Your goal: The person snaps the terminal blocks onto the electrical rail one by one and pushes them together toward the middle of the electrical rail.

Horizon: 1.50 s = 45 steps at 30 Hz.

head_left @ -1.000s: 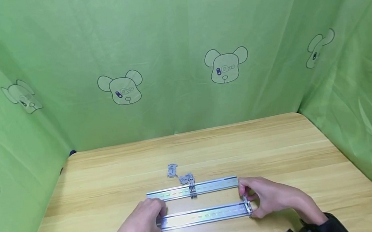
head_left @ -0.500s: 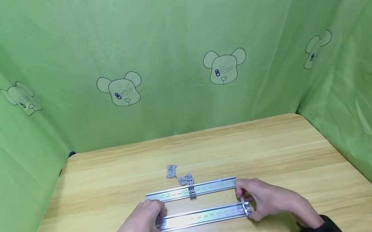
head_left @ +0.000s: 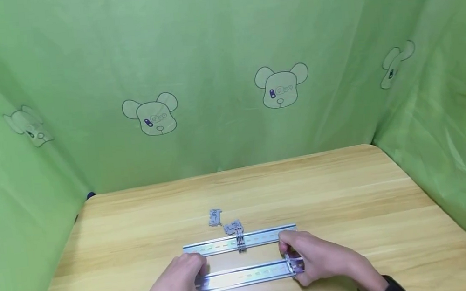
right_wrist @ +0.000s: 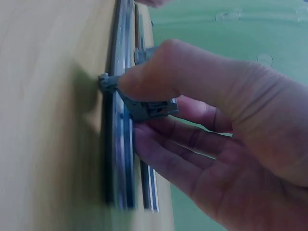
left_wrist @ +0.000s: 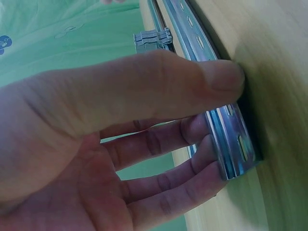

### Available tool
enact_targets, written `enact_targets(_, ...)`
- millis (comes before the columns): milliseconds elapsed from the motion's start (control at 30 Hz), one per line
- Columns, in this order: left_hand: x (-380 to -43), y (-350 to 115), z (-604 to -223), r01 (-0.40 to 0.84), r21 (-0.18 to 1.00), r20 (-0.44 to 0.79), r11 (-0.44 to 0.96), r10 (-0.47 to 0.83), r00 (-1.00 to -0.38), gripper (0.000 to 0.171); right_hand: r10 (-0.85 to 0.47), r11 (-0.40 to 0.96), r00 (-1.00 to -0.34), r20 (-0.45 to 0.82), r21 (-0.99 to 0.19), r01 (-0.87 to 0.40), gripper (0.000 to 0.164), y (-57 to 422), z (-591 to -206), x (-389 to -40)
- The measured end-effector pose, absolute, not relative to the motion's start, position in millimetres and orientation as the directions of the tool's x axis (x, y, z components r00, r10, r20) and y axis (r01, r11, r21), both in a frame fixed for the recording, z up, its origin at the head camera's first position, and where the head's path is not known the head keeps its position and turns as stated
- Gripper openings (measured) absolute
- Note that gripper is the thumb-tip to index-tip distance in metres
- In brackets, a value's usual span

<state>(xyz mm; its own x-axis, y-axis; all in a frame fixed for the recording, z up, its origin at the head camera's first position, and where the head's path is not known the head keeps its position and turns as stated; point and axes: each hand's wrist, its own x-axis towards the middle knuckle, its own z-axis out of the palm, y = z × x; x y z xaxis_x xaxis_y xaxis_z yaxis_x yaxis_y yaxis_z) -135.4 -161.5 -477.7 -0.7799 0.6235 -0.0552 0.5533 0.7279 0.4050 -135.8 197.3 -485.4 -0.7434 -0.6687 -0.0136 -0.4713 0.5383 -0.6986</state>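
Note:
Two slotted metal DIN rails lie roughly parallel on the table. My left hand (head_left: 174,280) grips the left end of the near rail (head_left: 245,276); in the left wrist view the thumb (left_wrist: 221,79) lies across one side and the fingers reach the other. Towards the rail's right end, my right hand (head_left: 321,256) pinches a grey terminal block (right_wrist: 149,109) that sits across the rail. Part of that block is hidden by the thumb. The far rail (head_left: 217,246) carries a small group of grey terminal blocks (head_left: 241,241) near its middle.
Behind the far rail, one loose grey terminal block (head_left: 215,217) lies flat, and another (head_left: 229,228) lies right by the mounted group. Green curtains (head_left: 217,72) with bear-head prints surround the wooden table (head_left: 304,181) at the back and sides.
My right hand has moved left along the near rail with the terminal block, leaving it farther from the right end. My left hand keeps its grip, and the rails stay put.

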Motion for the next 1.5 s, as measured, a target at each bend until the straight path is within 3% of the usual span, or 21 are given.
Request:
enact_targets(633,-136,-159,-477,0.568,0.385,-0.045,0.728,0.629,-0.776,0.04,-0.649,0.545,-0.755,0.095,-0.635,-0.548,0.052,160,-491,-127)
enact_targets(1167,-136,-158,-477,0.597,0.335,-0.033,0.729,0.642,-0.766,0.042,-0.637,0.543,-0.768,0.073,-0.665,-0.513,0.049,128,-496,-125)
enact_targets(1500,-135,-158,-477,0.596,0.318,-0.035,0.738,0.637,-0.77,0.042,-0.662,0.514,-0.741,0.108,-0.654,-0.555,0.048,114,-497,-126)
